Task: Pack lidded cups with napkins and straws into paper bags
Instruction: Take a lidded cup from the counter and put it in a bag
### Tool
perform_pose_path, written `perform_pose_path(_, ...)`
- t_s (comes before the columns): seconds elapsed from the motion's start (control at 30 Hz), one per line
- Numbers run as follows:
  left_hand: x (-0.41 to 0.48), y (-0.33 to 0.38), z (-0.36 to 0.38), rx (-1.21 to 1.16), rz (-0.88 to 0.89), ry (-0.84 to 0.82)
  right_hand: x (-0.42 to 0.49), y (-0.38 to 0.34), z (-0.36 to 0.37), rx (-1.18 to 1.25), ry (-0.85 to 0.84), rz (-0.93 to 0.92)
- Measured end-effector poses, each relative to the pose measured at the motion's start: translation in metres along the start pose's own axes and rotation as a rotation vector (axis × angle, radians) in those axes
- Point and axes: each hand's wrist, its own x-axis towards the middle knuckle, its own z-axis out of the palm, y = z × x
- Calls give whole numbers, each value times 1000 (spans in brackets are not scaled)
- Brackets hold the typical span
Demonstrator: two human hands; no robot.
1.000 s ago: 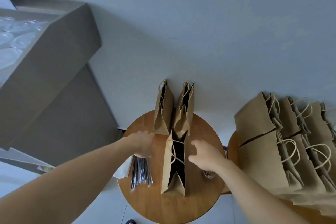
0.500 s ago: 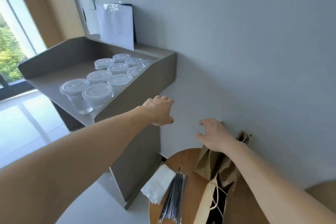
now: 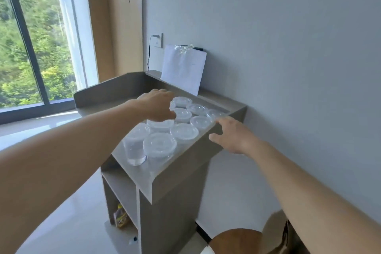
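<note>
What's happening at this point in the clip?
A person reaches both bare hands toward a cluster of clear lidded cups on a grey stand. The left hand hovers over the cups; the right hand is open beside the stand's raised edge. Neither holds a cup yet.

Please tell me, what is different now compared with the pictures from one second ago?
Both hands left the paper bags and went up to the grey stand. The left hand now hovers over the lidded cups; the right hand is at the stand's edge. Neither holds anything yet. The cups stayed in place.
</note>
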Motion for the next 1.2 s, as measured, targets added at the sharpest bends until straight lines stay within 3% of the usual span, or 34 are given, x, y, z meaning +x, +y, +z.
perform_pose_path(0.3, 83, -135, 31, -58, -73, -33, 172, -92, 33, -31, -36, -69)
perform_pose_path(0.57, 129, -209, 68, -81, -89, -123, 290, -124, 82, -143, -222, -89)
perform_pose_path(0.87, 149, -236, 90, -102, -59, -164, 333, -125, 98, -213, -413, -65)
perform_pose_path(1.2, 141, -229, 84, -117, -35, -105, 331, -119, 107, -197, -252, -135)
